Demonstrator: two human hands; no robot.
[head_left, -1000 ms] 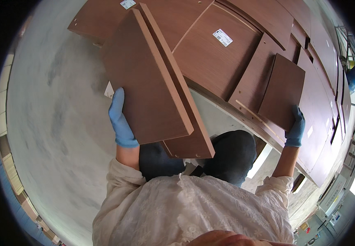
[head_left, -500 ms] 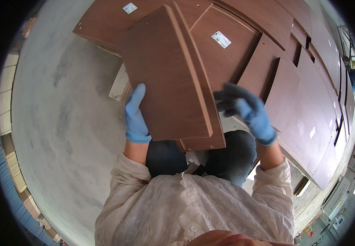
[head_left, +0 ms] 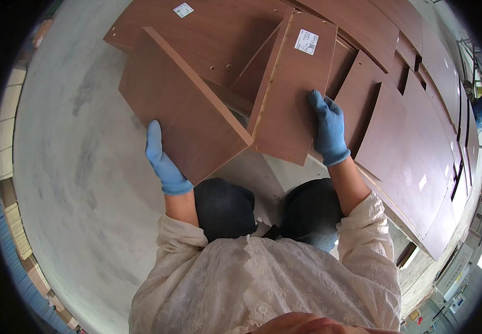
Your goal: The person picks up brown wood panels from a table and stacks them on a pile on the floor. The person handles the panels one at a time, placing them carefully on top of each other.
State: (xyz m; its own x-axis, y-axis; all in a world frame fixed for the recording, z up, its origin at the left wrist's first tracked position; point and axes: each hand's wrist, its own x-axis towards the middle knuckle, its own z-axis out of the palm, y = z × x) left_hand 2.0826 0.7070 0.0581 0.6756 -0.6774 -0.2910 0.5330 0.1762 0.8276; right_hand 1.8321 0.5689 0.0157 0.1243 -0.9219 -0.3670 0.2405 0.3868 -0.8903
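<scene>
1. Moved since half a second ago: right hand (head_left: pixel 327 129), then lifted free with fingers spread, now laid flat on the smaller brown panel (head_left: pixel 293 92); both panels swung apart into an open V.
2. Nearest, below both hands: dark-trousered knees (head_left: pixel 263 209) and a white lace blouse (head_left: pixel 263 284), seemingly crouched close so the boards stay within easy reach.
3. Left hand (head_left: pixel 163 161), blue-gloved, wrapped round the lower left edge of the larger brown panel (head_left: pixel 182 119), thumb over the face; edge grip probably chosen to keep the board tilted up.
4. Right hand open, palm and fingers pressed against the smaller panel's face, not curled round any edge; likely steadying it upright.
5. Between the hands: the two panels meeting edge to face, pale raw edge (head_left: pixel 268 78) of the smaller one visible, white label (head_left: pixel 306 42) near its far end.
6. Beyond the hands: more brown boards (head_left: pixel 413 139) lying flat, overlapped, one with a white sticker (head_left: pixel 183 9).
7. Left of the left hand: grey concrete floor (head_left: pixel 68 167).
</scene>
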